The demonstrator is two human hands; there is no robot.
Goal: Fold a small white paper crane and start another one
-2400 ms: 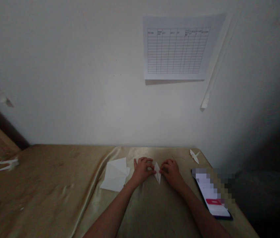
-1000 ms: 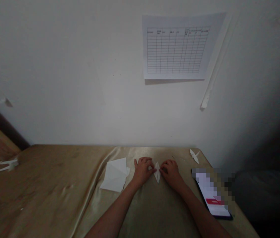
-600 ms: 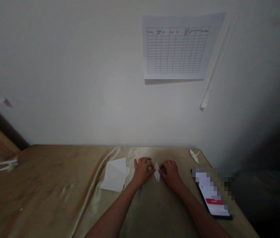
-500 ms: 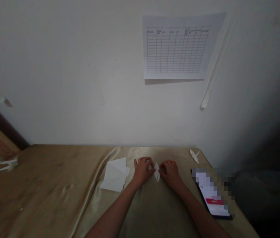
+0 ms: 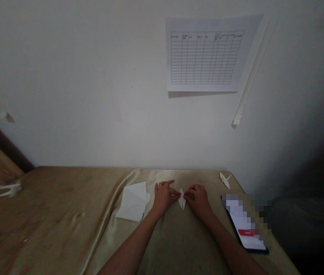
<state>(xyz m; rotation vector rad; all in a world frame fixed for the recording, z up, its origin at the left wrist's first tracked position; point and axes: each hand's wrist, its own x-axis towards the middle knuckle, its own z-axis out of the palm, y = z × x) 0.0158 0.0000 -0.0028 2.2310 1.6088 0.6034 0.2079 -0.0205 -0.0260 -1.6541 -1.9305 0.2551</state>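
Observation:
A small folded white paper (image 5: 182, 202), shaped like a narrow diamond with a slit at its near end, lies between my hands on the cloth. From its left edge my left hand (image 5: 164, 195) pinches it between thumb and a finger, the other fingers raised. My right hand (image 5: 197, 196) pinches the opposite edge, its fingers curled. Left of my left hand are white paper sheets (image 5: 133, 201) with crease lines. A folded paper crane (image 5: 225, 181) sits at the far right corner of the table.
A gold satin cloth (image 5: 64, 214) covers the table, with a raised fold left of the sheets. A phone (image 5: 246, 225) lies by the right edge. More folded paper figures (image 5: 11, 189) rest at the left. A printed chart (image 5: 204, 57) hangs on the wall behind.
My left hand's fingers have lifted and spread, while its thumb and finger have come closer in on the folded paper. My right hand has barely shifted.

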